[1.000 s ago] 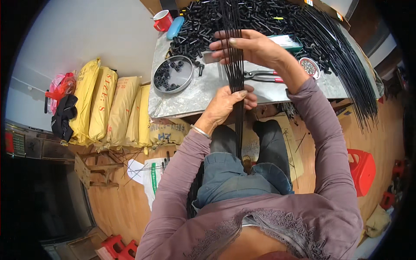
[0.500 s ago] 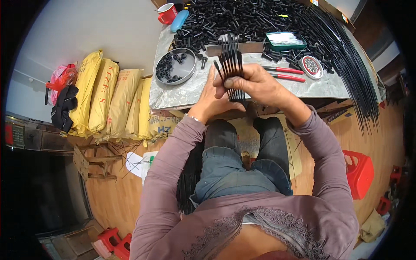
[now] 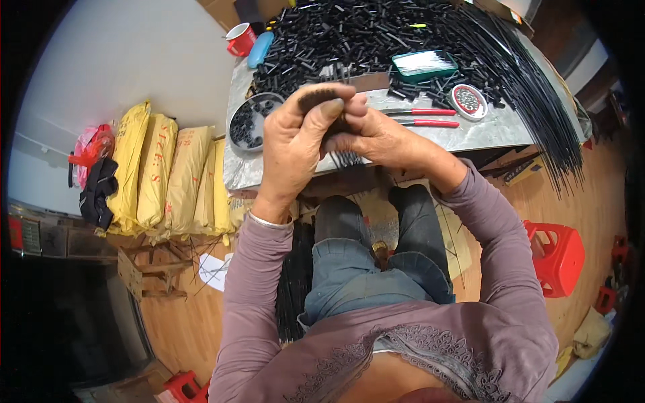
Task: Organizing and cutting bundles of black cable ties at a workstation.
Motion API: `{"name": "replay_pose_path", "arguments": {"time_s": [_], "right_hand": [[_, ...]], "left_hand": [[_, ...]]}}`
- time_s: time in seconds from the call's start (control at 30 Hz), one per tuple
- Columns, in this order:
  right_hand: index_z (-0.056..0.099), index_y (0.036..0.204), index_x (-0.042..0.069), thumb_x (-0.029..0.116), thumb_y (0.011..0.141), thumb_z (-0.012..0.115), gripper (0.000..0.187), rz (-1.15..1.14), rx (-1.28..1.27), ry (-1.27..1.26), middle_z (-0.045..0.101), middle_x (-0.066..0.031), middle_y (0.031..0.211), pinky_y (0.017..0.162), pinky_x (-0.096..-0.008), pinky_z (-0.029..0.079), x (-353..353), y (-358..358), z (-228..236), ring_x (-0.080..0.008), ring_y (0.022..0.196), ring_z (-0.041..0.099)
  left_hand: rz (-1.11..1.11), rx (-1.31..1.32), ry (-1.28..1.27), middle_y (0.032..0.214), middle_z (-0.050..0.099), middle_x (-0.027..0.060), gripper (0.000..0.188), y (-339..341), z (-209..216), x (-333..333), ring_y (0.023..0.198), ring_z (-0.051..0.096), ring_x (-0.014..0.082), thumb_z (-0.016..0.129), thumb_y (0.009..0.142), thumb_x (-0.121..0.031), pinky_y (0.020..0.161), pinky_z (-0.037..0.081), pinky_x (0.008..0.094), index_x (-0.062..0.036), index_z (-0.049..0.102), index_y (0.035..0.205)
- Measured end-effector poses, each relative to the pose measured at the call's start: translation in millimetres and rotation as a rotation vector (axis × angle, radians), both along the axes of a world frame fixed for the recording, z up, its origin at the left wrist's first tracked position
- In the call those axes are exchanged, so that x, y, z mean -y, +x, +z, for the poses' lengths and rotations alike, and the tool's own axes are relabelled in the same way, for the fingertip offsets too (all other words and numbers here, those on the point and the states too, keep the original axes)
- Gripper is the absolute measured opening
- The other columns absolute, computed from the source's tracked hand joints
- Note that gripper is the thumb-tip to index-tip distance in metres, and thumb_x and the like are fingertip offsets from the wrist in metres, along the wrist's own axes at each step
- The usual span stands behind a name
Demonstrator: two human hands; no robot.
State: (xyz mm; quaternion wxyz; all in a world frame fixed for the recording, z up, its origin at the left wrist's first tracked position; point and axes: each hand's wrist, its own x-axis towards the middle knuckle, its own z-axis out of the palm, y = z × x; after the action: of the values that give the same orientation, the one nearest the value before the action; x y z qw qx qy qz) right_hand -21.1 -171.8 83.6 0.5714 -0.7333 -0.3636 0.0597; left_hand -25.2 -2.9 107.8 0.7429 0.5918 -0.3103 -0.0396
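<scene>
My left hand (image 3: 290,138) is raised over the near edge of the table, its fingers curled and its thumb pressed against them. Close against it, my right hand (image 3: 386,140) is closed too, its fingers meeting the left ones. Between the two hands is a bundle of thin black rods (image 3: 345,159); its lower ends show beneath the hands, and the middle is hidden by the fingers. A dark ridged strip (image 3: 318,99) shows along the left fingers; I cannot tell what it is. Beside the left hand is a round metal tray (image 3: 275,99) with small black ring-like pieces.
Many short black tubes (image 3: 349,37) cover the back of the table (image 3: 494,134). Long black rods (image 3: 547,134) overhang its right edge. Red-handled pliers (image 3: 430,123), a green box of white sticks (image 3: 424,65), and a dish of small metal pieces (image 3: 468,101) lie at right. A red stool (image 3: 561,258) stands nearby.
My left hand has risen and turned, its fingers now curled over the bundle. My right hand has moved slightly left and down. The fanned rods are now mostly covered. The view has shifted slightly.
</scene>
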Motion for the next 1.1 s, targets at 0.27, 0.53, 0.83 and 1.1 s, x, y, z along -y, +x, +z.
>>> {"name": "replay_pose_path", "arguments": {"time_s": [0.27, 0.53, 0.83, 1.1], "right_hand": [[0.07, 0.093, 0.014, 0.027, 0.081, 0.063, 0.019, -1.021, 0.343, -0.809, 0.068, -0.0132, 0.091, 0.075, -0.0448, 0.051, 146, 122, -36, -0.0338, 0.088, 0.065], [0.069, 0.085, 0.011, 0.021, 0.076, 0.065, 0.015, -0.923, 0.547, -1.039, 0.068, -0.0109, 0.082, 0.069, -0.0431, 0.05, 161, 142, -48, -0.0309, 0.082, 0.065], [0.065, 0.094, 0.011, 0.024, 0.09, 0.058, 0.016, -1.101, 0.669, -0.46, 0.065, -0.0091, 0.075, 0.062, -0.0335, 0.049, 130, 107, -5, -0.0229, 0.069, 0.065], [0.064, 0.094, 0.0, 0.001, 0.084, 0.061, 0.01, -0.473, 0.606, -0.147, 0.061, -0.0051, 0.083, 0.067, -0.0255, 0.048, 27, -18, 66, -0.0146, 0.077, 0.06]], "left_hand": [[0.115, 0.18, 0.052, 0.091, 0.07, 0.0101, 0.017, 5, -4, 7, 0.091, 0.066, 0.0158, 0.056, 0.094, -0.009, 0.085, 0.051, 0.0277, 0.0014, 0.062, 0.106], [0.139, 0.177, 0.043, 0.091, 0.07, 0.012, 0.016, 7, -4, 1, 0.092, 0.067, 0.0174, 0.054, 0.094, -0.006, 0.086, 0.051, 0.0279, 0.0018, 0.062, 0.106], [0.114, 0.153, 0.069, 0.092, 0.07, 0.0128, 0.017, 5, -2, 6, 0.092, 0.067, 0.0199, 0.053, 0.095, -0.007, 0.089, 0.049, 0.0309, 0.0023, 0.062, 0.106], [0.112, 0.148, 0.06, 0.094, 0.07, 0.0114, 0.018, 4, -4, 5, 0.091, 0.067, 0.0189, 0.054, 0.095, -0.01, 0.086, 0.05, 0.0285, 0.0017, 0.062, 0.106]]}}
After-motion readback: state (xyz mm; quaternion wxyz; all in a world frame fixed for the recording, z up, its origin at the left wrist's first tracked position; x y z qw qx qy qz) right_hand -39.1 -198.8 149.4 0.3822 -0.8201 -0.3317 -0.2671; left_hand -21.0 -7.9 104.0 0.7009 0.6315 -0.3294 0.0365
